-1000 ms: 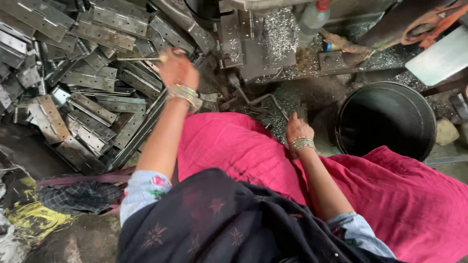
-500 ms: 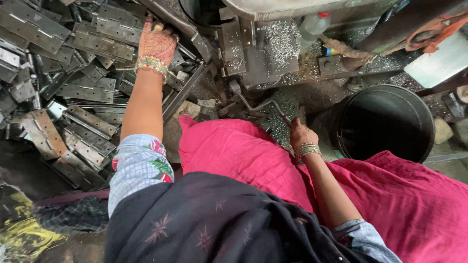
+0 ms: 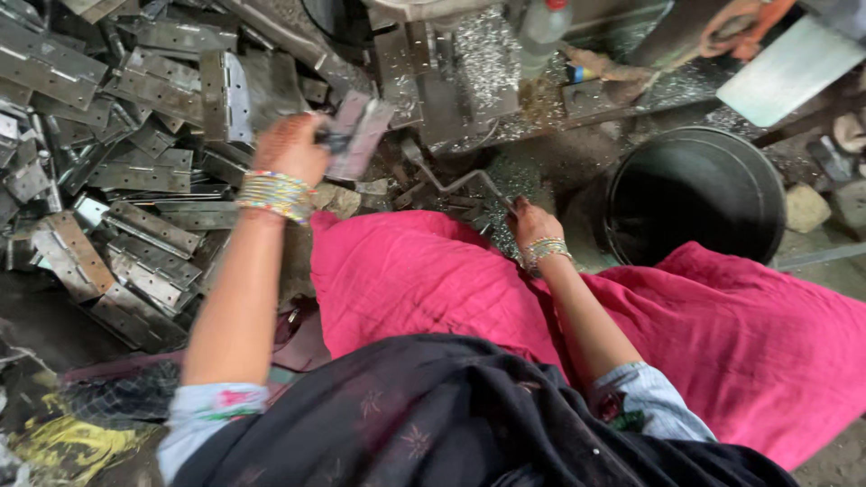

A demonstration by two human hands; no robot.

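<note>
Now left hand (image 3: 293, 147) grips hinge (image 3: 356, 135) (blurred) — right hand (image 3: 532, 224) on crank (image 3: 456, 185).

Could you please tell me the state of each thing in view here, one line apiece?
left hand: raised, gripping a metal hinge
metal hinge: lifted off the pile, held tilted
hinge pile: loose, jumbled heap
right hand: closed on the crank handle
crank handle: gripped at its end
black bucket: upright, open, contents not visible
metal shavings: scattered on the machine

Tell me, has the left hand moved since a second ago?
Yes. The left hand, now holding a metal hinge, has pulled back from the hinge pile toward the machine base.
</note>
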